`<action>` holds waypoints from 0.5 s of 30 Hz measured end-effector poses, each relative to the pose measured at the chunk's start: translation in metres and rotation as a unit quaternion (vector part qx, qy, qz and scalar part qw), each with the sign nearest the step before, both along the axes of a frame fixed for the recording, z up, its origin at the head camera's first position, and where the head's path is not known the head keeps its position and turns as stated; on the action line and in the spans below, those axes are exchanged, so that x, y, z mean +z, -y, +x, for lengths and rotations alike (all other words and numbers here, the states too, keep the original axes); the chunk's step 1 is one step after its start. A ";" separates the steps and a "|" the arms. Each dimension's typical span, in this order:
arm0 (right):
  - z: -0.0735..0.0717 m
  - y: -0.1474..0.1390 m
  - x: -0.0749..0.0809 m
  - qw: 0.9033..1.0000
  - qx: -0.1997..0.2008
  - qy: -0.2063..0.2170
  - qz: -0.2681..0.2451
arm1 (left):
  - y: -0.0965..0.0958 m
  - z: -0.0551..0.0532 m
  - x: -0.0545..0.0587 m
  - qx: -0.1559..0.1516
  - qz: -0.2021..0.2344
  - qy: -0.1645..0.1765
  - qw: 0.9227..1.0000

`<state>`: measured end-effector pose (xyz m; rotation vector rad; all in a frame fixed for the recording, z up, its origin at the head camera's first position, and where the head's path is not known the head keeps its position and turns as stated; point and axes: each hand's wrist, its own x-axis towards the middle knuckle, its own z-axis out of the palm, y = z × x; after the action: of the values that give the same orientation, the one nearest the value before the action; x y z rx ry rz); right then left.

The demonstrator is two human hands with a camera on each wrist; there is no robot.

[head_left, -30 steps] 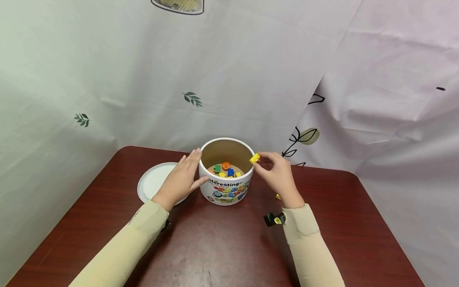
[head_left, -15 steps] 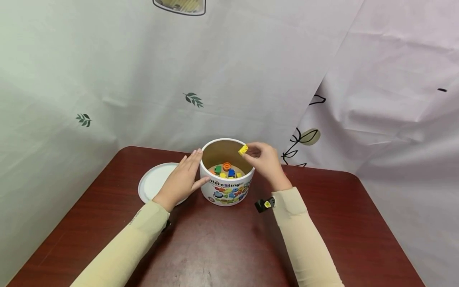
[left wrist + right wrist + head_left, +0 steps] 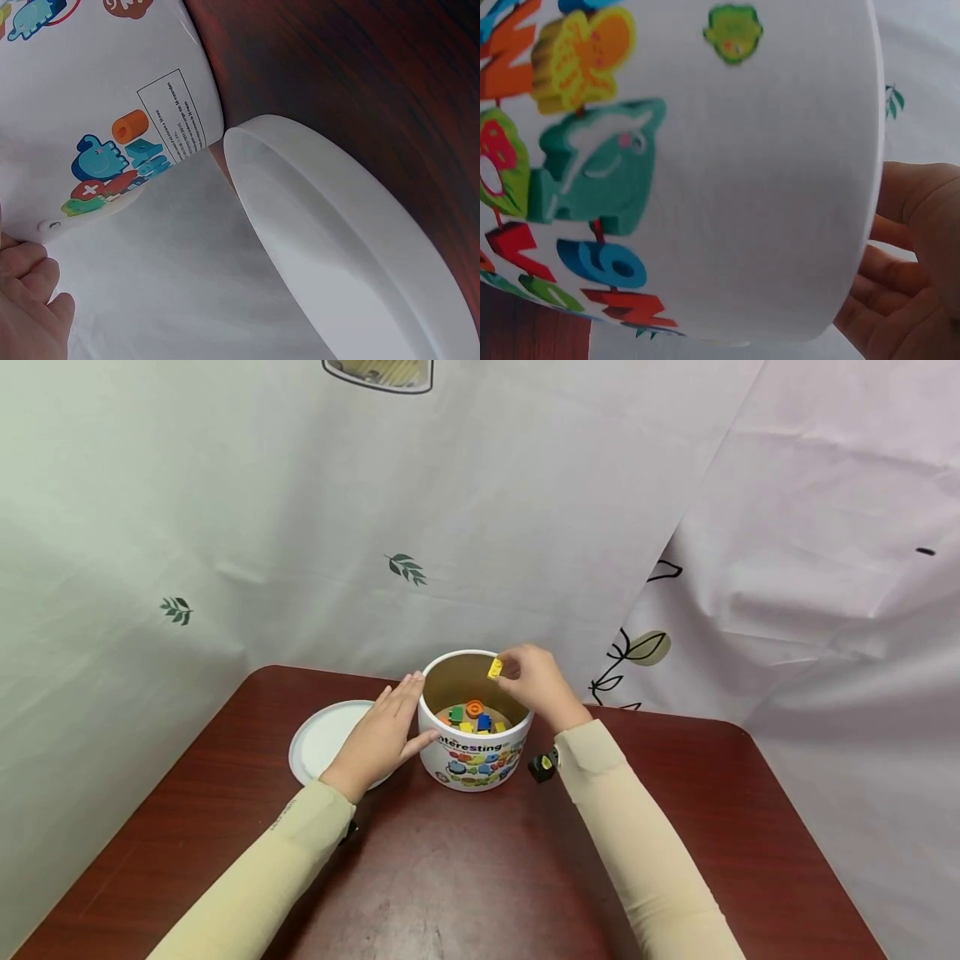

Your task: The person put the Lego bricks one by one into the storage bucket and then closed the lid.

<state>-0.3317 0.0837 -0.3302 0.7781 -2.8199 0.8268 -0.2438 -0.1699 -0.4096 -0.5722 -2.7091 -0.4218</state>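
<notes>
A round white tub [image 3: 472, 768] with colourful printed pictures stands on the table, its top uncovered. Inside lie several toy bricks: a green one [image 3: 456, 715], a blue one [image 3: 483, 723], some yellow ones and an orange round piece [image 3: 475, 708]. My left hand [image 3: 378, 735] rests against the tub's left side with straight fingers. Over the tub's right rim, my right hand [image 3: 536, 681] pinches a small yellow toy brick [image 3: 495, 669] between thumb and fingertips. In the right wrist view the tub's wall hides the brick and the fingertips.
A white round lid [image 3: 322, 735] lies on the dark red table [image 3: 465, 877], left of the tub and partly behind my left hand. The lid's raised edge [image 3: 360, 195] shows close to the tub in the left wrist view. A pale printed cloth [image 3: 487, 527] hangs behind the table.
My right hand has moved left and away from me, carrying the yellow toy brick from the tub's right rim to over its opening. The left hand has stayed at the tub's side.
</notes>
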 end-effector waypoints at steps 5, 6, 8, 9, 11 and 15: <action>-0.007 -0.002 -0.001 1.000 0.008 -0.007 0.022 | 0.000 -0.001 -0.001 -0.002 0.000 -0.007 1.000; -0.008 -0.002 -0.002 1.000 0.008 -0.008 0.024 | 0.000 -0.001 -0.001 -0.002 0.000 -0.008 1.000; -0.009 -0.004 -0.003 1.000 0.006 -0.009 0.023 | 0.000 -0.001 -0.001 -0.002 -0.001 -0.006 1.000; -0.008 -0.006 -0.003 1.000 0.005 -0.011 0.021 | 0.000 -0.001 -0.001 -0.001 -0.001 -0.006 1.000; -0.007 -0.008 -0.004 1.000 0.004 -0.021 0.014 | 0.000 -0.001 -0.001 -0.002 -0.001 -0.006 1.000; -0.003 -0.015 -0.005 0.999 0.002 -0.050 -0.012 | 0.000 -0.001 -0.001 -0.004 0.000 -0.012 1.000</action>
<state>-0.3350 0.0988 -0.3347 0.7994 -2.7164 0.7989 -0.2447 -0.1695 -0.4109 -0.5858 -2.6840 -0.4151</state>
